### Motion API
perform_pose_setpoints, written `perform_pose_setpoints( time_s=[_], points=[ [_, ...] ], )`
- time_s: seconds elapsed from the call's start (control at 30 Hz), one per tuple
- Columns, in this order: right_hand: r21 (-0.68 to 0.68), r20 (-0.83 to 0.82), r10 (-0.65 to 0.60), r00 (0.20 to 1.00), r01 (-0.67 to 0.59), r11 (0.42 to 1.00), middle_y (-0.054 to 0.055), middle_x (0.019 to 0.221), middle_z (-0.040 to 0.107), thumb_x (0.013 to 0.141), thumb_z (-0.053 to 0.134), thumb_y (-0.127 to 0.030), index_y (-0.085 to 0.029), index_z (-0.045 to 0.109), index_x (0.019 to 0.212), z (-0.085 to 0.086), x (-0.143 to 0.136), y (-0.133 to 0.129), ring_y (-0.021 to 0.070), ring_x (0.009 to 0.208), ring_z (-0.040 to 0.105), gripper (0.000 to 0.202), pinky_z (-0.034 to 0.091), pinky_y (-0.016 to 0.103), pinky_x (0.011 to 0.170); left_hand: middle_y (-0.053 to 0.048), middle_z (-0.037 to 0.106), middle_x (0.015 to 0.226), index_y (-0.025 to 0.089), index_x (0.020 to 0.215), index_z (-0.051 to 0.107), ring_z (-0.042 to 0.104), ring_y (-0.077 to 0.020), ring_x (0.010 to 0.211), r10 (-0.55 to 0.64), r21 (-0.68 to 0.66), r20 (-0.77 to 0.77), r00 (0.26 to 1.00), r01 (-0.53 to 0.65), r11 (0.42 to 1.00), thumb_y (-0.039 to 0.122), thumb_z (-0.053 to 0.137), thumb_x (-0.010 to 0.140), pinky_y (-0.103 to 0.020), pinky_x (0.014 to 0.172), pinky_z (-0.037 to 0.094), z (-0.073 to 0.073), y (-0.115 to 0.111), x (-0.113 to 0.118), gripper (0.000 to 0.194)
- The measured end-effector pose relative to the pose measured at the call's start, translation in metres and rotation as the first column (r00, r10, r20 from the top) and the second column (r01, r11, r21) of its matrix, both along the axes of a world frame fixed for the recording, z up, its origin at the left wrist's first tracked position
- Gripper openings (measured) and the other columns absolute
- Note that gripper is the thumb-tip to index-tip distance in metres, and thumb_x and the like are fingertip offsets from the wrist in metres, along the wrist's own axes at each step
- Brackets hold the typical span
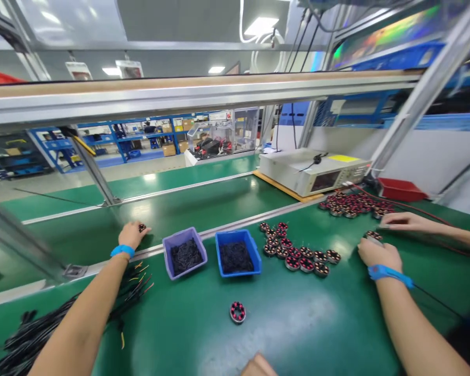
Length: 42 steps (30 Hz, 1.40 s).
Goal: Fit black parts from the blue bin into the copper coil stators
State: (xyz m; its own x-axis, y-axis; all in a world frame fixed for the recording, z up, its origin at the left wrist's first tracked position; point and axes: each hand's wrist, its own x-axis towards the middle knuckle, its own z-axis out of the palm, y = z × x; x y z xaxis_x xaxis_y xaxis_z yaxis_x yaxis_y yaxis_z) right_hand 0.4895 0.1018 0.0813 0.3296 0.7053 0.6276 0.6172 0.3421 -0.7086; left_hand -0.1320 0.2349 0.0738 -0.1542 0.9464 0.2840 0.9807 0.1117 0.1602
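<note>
My left hand, with a blue band at its wrist, reaches to the green strip past the metal rail. Its fingers close on a small motor stator. At the bottom edge only part of my right hand shows; its fingers are mostly cut off. Above it lies a single motor stator with red and black parts. Between the hands stand a purple bin and a blue bin, both holding small black pieces.
A co-worker's hand holds a stator at right, beside their other hand. Several stators lie grouped, with a larger pile behind. Black cables lie at left. A bench instrument and red tray stand behind.
</note>
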Motion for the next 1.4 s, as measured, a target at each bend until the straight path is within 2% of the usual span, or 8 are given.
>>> perform_pose_setpoints(
  time_s=[0.2,0.4,0.5,0.57,0.7,0.9,1.07,1.4],
  points=[
    [-0.049,-0.015,-0.024,1.000,0.023,0.999,-0.011,0.036,0.044,0.106,0.019,-0.018,-0.023,0.046,0.047,-0.002,0.007,-0.004,0.0054,0.037,0.057,0.065,0.048,0.012,0.044,-0.018,0.061,0.108,0.009,0.106,0.061,0.059,-0.0358,0.103,0.072,0.102,0.016,0.997,-0.073,0.992,0.036,0.057,0.095,-0.050,0.085,0.049,-0.002,0.000,0.013,0.030],
    [-0.065,0.039,0.035,0.999,-0.033,0.997,-0.010,0.055,0.056,0.110,0.012,-0.017,-0.013,0.061,0.065,0.006,-0.024,-0.025,0.0037,0.055,0.068,0.067,0.052,0.013,0.057,-0.012,0.062,0.112,0.018,0.108,0.060,0.056,-0.0295,0.111,-0.318,0.240,0.003,0.948,0.308,0.921,0.028,0.044,0.096,-0.041,0.097,0.046,0.018,-0.072,0.092,0.022],
    [-0.061,0.108,0.100,0.989,-0.094,0.994,0.001,0.092,0.071,0.106,0.056,-0.032,-0.013,0.068,0.100,-0.009,-0.089,-0.062,0.0149,0.077,0.071,0.024,0.061,0.029,0.068,-0.006,0.065,0.106,0.023,0.107,0.061,0.061,-0.0239,0.099,-0.800,0.121,0.020,0.600,0.793,0.597,0.025,0.046,0.098,-0.038,0.091,0.049,0.011,-0.141,0.150,0.018],
    [-0.077,0.172,0.171,0.970,-0.160,0.984,0.003,0.099,0.073,0.105,0.057,-0.037,-0.023,0.069,0.098,-0.031,-0.145,-0.095,0.0136,0.077,0.069,0.020,0.060,0.028,0.069,-0.007,0.065,0.112,0.023,0.118,0.058,0.062,-0.0248,0.098,-0.878,0.040,0.059,0.476,0.877,0.478,0.021,0.055,0.094,-0.039,0.088,0.052,-0.001,-0.176,0.181,0.025],
    [-0.082,0.247,0.245,0.938,-0.231,0.969,-0.001,0.077,0.072,0.111,0.030,-0.039,-0.026,0.059,0.074,-0.073,-0.211,-0.129,0.0147,0.068,0.070,0.048,0.059,0.024,0.060,-0.012,0.063,0.120,0.020,0.125,0.054,0.061,-0.0300,0.108,-0.841,-0.004,0.186,0.508,0.856,0.517,0.016,0.070,0.080,-0.046,0.092,0.055,-0.027,-0.196,0.217,0.047],
    [-0.261,0.446,0.071,0.892,0.053,0.964,0.012,0.125,0.069,0.103,0.035,-0.020,-0.023,0.060,0.084,-0.058,-0.134,-0.048,0.0314,0.124,0.056,0.031,0.039,0.059,0.107,-0.015,0.053,0.141,0.022,0.138,0.045,0.053,-0.0323,0.129,-0.856,0.062,0.252,0.451,0.875,0.480,0.018,0.063,0.087,-0.056,0.107,0.049,-0.051,-0.177,0.237,0.055],
    [-0.339,0.485,0.107,0.868,0.074,0.938,0.009,0.126,0.070,0.096,0.041,-0.013,-0.022,0.060,0.075,-0.051,-0.109,-0.007,0.0328,0.127,0.053,0.030,0.033,0.066,0.106,-0.016,0.048,0.148,0.020,0.142,0.042,0.048,-0.0299,0.137,-0.852,0.101,0.314,0.419,0.877,0.469,0.013,0.054,0.090,-0.053,0.113,0.045,-0.061,-0.168,0.250,0.054],
    [-0.394,0.508,0.258,0.822,-0.045,0.918,0.005,0.128,0.070,0.094,0.048,-0.009,-0.025,0.062,0.082,-0.086,-0.180,-0.083,0.0289,0.126,0.057,0.024,0.035,0.059,0.107,-0.012,0.042,0.157,0.026,0.146,0.040,0.044,-0.0282,0.142,-0.818,0.082,0.402,0.412,0.873,0.480,0.006,0.048,0.088,-0.049,0.115,0.044,-0.094,-0.194,0.200,0.062]
  ],
)
